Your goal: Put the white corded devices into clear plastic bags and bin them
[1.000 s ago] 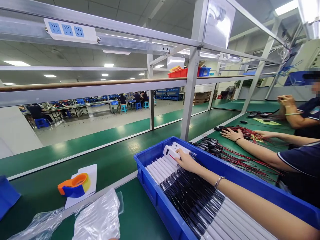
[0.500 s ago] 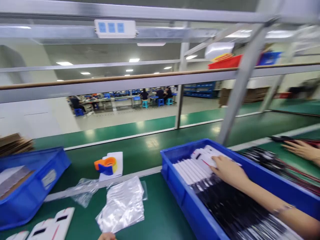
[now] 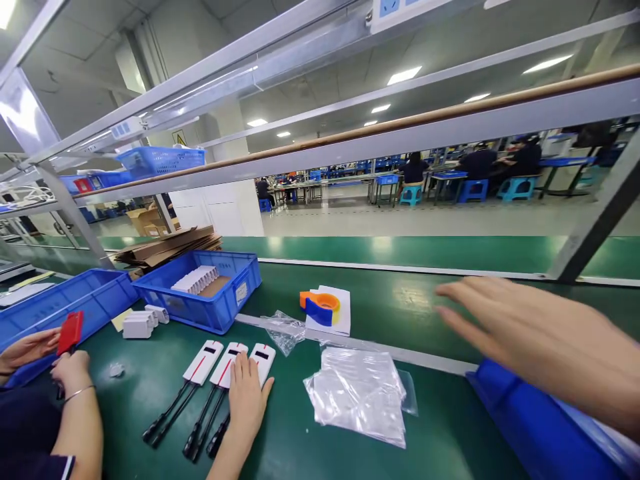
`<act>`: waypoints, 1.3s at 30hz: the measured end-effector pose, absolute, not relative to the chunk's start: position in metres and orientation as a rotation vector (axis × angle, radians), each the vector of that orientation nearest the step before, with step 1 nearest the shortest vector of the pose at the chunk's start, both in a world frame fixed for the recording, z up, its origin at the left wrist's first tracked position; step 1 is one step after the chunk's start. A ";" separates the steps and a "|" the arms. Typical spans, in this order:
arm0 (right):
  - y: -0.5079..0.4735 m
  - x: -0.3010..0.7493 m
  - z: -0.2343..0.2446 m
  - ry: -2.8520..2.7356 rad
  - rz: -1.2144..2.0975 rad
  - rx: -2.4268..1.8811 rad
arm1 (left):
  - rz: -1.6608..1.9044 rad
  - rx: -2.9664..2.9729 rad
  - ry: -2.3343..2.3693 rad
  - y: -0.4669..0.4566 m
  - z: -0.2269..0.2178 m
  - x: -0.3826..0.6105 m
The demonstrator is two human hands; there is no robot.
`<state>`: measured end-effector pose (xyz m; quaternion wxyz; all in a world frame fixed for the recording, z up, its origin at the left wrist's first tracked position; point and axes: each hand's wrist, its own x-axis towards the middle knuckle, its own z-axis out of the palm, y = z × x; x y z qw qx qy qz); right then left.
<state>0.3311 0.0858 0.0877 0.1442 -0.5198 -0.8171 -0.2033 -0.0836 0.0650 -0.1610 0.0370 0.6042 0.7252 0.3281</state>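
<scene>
My left hand [image 3: 247,395] lies flat, fingers together and stretched, on the rightmost two of three white devices [image 3: 227,357] with red stripes and black cables, laid side by side on the green mat. My right hand [image 3: 525,333] hovers open in the air, fingers extended and a little blurred, above the corner of a blue bin [image 3: 525,427] at the lower right. It holds nothing.
Clear plastic bags [image 3: 360,393] lie right of my left hand. An orange and blue tape dispenser [image 3: 320,308] sits on white paper behind them. A blue bin of white parts [image 3: 200,287] stands at the left. A co-worker's hands [image 3: 70,367] hold a red object [image 3: 70,331] at far left.
The view has swung to the left. My right hand has come up out of the blue bin, empty. My left hand now rests on the white devices.
</scene>
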 end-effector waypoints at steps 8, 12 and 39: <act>0.077 0.157 0.103 -2.665 -0.067 -1.240 | 1.037 1.493 1.770 0.052 -0.109 -0.067; 0.062 0.151 0.056 -2.515 0.259 -1.256 | 1.324 0.869 1.150 0.034 -0.059 -0.045; -0.005 0.281 -0.097 -0.699 1.516 -1.101 | 0.597 2.168 1.566 0.127 -0.114 0.061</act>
